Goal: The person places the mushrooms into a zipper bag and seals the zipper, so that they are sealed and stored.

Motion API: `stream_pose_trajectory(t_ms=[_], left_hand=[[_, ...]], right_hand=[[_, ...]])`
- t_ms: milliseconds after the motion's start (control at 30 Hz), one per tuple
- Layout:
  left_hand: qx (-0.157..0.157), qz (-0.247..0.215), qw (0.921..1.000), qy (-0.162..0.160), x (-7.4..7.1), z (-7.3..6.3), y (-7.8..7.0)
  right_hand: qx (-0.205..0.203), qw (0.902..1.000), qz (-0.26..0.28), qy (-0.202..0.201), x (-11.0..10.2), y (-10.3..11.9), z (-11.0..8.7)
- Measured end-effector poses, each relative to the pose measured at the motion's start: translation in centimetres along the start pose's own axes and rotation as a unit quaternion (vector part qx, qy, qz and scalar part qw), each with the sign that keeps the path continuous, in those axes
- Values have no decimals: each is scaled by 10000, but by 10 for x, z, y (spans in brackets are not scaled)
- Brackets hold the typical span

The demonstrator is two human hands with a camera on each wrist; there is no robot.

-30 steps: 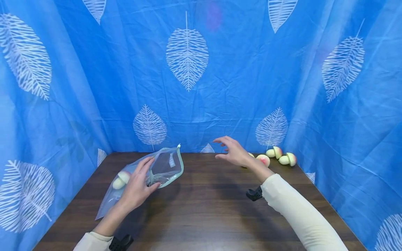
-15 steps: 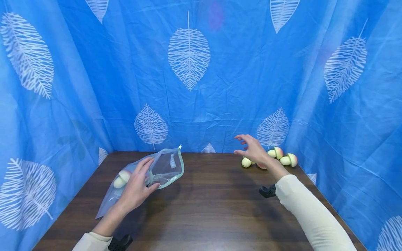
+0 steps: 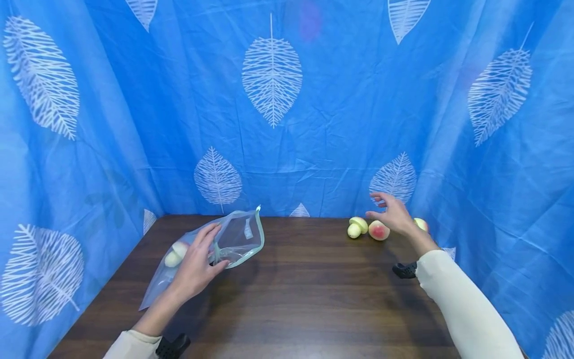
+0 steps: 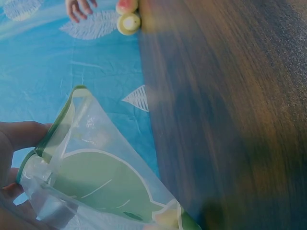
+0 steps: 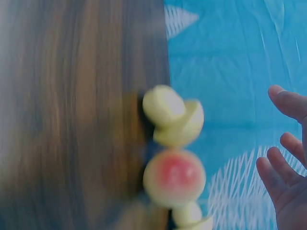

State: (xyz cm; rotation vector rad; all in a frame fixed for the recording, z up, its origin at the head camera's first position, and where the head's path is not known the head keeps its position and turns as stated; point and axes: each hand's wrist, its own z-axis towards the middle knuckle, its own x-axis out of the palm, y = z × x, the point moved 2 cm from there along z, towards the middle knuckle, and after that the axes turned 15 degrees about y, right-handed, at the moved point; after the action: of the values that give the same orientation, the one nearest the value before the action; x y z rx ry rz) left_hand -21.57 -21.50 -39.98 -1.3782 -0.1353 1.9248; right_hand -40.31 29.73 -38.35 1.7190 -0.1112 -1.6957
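Note:
My left hand (image 3: 196,269) holds a clear zip bag (image 3: 239,232) with a pale green edge, its mouth spread to the right. Inside the bag lies a toy mushroom (image 3: 176,254), cream with a pinkish cap. In the left wrist view, the thumb and fingers grip the bag's green rim. My right hand (image 3: 393,214) hovers over the far right of the table, fingers apart and holding nothing. Below and beside it are a mushroom (image 3: 357,227) with its stem forward, a pink-topped mushroom (image 5: 175,177), and another mushroom (image 3: 420,224) partly hidden by the wrist.
A dark wooden table (image 3: 291,294) carries everything. Blue curtain (image 3: 273,149) with white leaf prints hangs along its back and both sides. The mushrooms sit close to the table's back edge.
My right hand has moved rightward from above the middle of the back edge to over the mushrooms, uncovering the two nearer the middle. My left hand keeps its hold on the bag.

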Motion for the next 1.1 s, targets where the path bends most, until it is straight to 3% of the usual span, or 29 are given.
stream_pose_trajectory(t_ms=[367,567,867,1100], left_hand=[[-48,26,10000,69,0,0,4],[-19,185,9998,72,-1,0,4],[11,311,9993,219,2,4,4],[-152,213,9986,455,7,0,6]], right_hand=[[804,9964,-131,-226,-17,-66,-24],[878,9950,-347,-324,-19,-96,-37],[1287,9902,-378,-387,-14,-129,-51],[1190,9917,-483,-82,-1,-139,-48]])
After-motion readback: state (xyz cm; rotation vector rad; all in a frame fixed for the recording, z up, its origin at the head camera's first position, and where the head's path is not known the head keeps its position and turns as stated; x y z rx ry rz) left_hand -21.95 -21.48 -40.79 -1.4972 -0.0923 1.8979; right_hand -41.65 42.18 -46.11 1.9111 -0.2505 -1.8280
